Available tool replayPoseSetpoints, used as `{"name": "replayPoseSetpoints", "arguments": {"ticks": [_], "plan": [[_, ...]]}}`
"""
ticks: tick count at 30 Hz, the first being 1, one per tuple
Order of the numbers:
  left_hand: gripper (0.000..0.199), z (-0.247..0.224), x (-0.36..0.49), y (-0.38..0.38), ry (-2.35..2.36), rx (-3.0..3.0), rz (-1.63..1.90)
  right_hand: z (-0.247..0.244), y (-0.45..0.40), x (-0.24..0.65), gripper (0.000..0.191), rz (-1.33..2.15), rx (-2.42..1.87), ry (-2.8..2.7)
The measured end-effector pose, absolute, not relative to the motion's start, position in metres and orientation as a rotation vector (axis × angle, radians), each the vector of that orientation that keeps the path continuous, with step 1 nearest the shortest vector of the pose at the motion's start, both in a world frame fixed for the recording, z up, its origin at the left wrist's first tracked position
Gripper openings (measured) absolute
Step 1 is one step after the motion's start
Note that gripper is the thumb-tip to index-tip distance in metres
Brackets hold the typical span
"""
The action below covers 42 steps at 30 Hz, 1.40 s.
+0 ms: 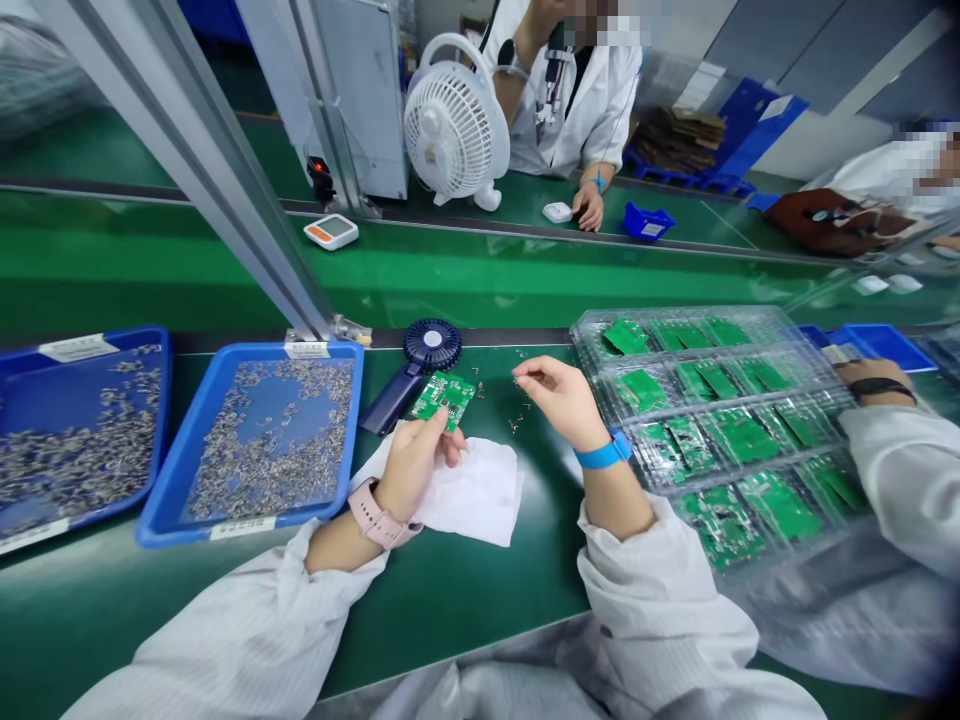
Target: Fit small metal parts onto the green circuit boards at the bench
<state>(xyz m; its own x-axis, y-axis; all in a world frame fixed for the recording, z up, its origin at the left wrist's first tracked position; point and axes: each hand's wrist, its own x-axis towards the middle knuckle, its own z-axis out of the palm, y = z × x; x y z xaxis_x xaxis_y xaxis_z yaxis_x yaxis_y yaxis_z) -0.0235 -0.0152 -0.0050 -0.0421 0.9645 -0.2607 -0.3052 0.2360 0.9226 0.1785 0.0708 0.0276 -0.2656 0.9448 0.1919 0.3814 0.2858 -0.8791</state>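
Note:
A green circuit board (448, 392) is gripped by its near edge in my left hand (417, 455), thumb on top, above a white cloth (480, 492). My right hand (559, 395) is held over the table to the right of the board, its thumb and fingertips pinched together. Whatever tiny piece sits at those fingertips is too small to name. Several small metal parts (515, 424) lie scattered on the green table just left of my right hand. Behind the board rests a dark blue handheld fan (431, 345).
At left are two blue trays (352, 430) (161, 400) of small metal parts. A clear plastic tray (600, 400) of circuit boards stands at right, beside a co-worker's arm (892, 455). A metal post (225, 180) rises at left; across the bench are a white fan (454, 130) and another person.

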Motion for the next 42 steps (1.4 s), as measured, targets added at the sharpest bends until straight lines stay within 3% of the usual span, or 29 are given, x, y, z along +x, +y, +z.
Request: {"name": "replayPoseSetpoints", "arguments": {"ticks": [10, 15, 36, 42], "plan": [[0.05, -0.006, -0.026, -0.017, 1.133, 0.871, 1.079, 0.038, 0.045, 0.156, 0.03, 0.886, -0.914, -1.974], [0.051, -0.001, -0.033, -0.012, 1.073, 0.936, 0.964, 0.035, 0.044, 0.155, 0.021, 0.914, -0.861, -1.997], [0.052, 0.008, -0.035, -0.011, 1.038, 0.875, 0.935, 0.018, 0.051, 0.152, 0.027, 1.357, -0.641, -1.724], [0.052, 0.011, -0.034, -0.011, 1.021, 0.849, 0.974, 0.015, 0.051, 0.15, 0.03, 1.345, -0.657, -1.773]]}}
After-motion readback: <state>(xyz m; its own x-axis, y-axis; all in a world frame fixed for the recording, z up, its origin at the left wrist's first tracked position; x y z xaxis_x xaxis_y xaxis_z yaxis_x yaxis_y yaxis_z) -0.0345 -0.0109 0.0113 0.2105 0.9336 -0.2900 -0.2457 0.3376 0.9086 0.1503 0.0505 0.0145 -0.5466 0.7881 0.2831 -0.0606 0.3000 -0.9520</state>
